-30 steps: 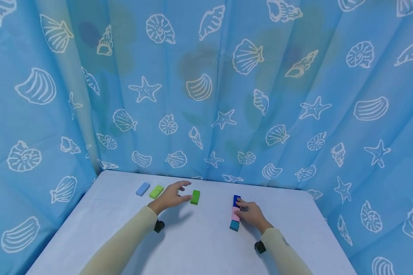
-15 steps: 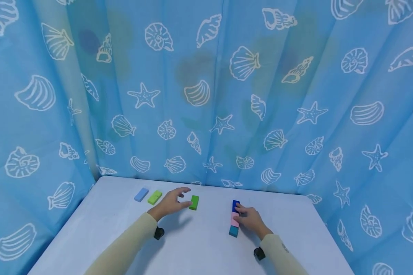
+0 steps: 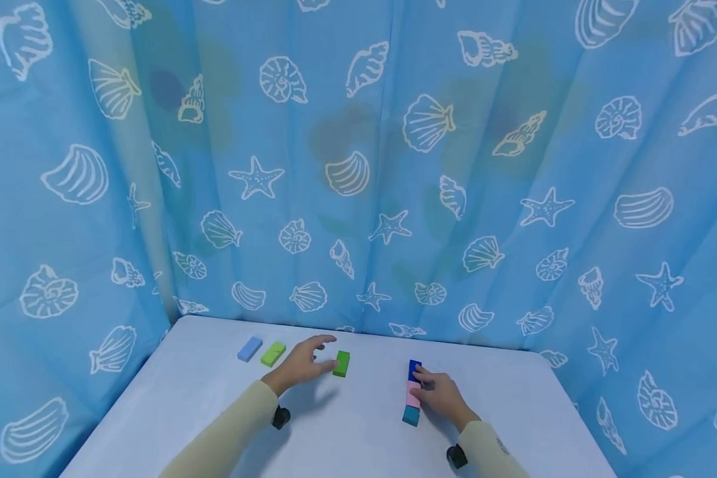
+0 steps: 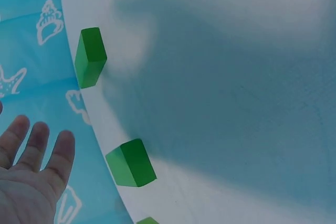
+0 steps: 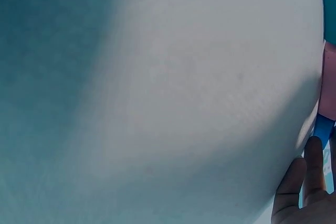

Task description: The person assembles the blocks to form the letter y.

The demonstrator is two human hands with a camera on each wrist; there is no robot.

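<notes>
In the head view, three small rectangular blocks lie end to end: a dark blue block (image 3: 415, 366), a pink block (image 3: 413, 396) and a teal block (image 3: 411, 416). My right hand (image 3: 442, 395) is at the right side of this row, fingertips touching the dark blue block and thumb at the pink one. My left hand (image 3: 301, 364) hovers with fingers spread beside a green block (image 3: 342, 363). The left wrist view shows its fingers (image 4: 62, 156) apart from the green blocks. In the right wrist view, fingers (image 5: 314, 163) reach the blue block (image 5: 323, 128).
A light blue block (image 3: 249, 349) and a lime green block (image 3: 273, 354) lie at the back left of the white table (image 3: 346, 438). A blue curtain (image 3: 358, 199) with white seashell prints hangs behind the table and along its sides.
The head view has tilted slightly, so everything sits lower in it. Both hands and the blocks keep nearly the same positions relative to one another.
</notes>
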